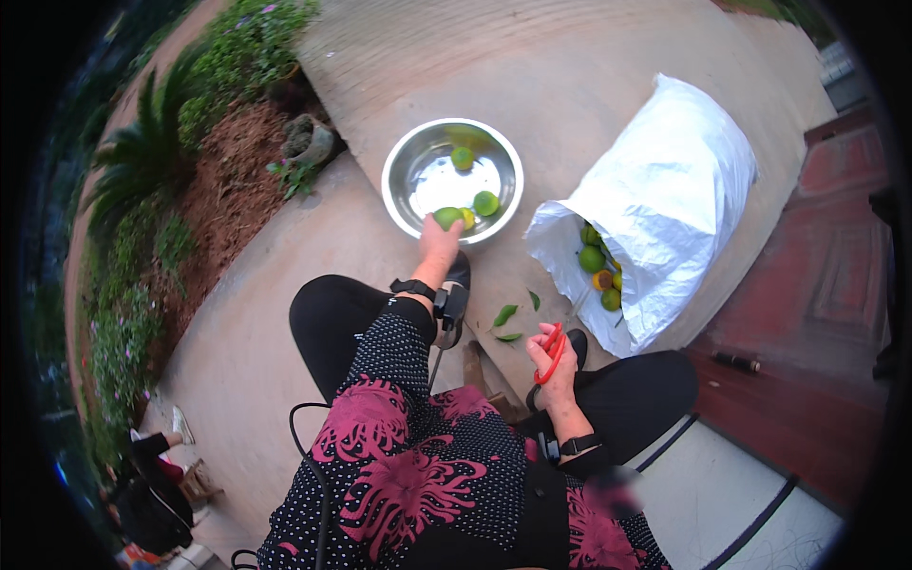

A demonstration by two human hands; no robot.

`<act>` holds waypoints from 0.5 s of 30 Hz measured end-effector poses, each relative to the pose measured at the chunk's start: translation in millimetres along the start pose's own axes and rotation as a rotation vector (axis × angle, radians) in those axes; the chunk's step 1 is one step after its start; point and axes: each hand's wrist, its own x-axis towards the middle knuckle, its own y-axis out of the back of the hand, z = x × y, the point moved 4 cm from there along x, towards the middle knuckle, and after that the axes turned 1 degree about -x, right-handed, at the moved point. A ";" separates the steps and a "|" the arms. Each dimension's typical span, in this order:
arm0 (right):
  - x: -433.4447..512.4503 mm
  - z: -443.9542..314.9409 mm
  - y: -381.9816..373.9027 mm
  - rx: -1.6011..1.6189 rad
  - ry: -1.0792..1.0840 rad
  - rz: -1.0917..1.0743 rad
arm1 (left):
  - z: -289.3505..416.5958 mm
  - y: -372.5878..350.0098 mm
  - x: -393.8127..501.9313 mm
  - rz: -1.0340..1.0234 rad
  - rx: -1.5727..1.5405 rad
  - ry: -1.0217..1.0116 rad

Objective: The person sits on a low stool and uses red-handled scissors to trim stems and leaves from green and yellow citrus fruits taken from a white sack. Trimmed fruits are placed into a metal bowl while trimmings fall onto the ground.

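At the near rim of a stainless steel basin [391, 203], my left hand [440, 241] has its fingers around a green citrus fruit [447, 217]. A yellowish fruit [467, 218] lies right beside it, and two more green fruits [486, 203] rest on the basin's floor. My right hand [557, 367] holds scissors with red handles [551, 356], their blades pointing up towards the sack. Just beyond lies a white woven sack [662, 192] on its side, its mouth facing me, with several green and orange fruits [591, 259] inside.
Several green leaves [505, 315] lie on the concrete between my feet. A planting bed with red soil [228, 178] and a flowerpot [313, 146] borders the left side. Reddish wooden door panels [798, 285] stand at the right. Another person [153, 484] sits at the lower left.
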 end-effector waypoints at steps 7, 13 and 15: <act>11.0 17.2 17.6 0.049 -0.192 0.085 | 18.5 -21.0 26.5 -0.028 0.597 -0.108; 15.0 17.3 24.4 0.075 -0.308 0.108 | 15.2 -49.4 43.4 -0.061 0.730 -0.164; 16.7 17.1 26.3 0.085 -0.318 0.117 | 12.3 -56.4 44.1 -0.039 0.713 -0.146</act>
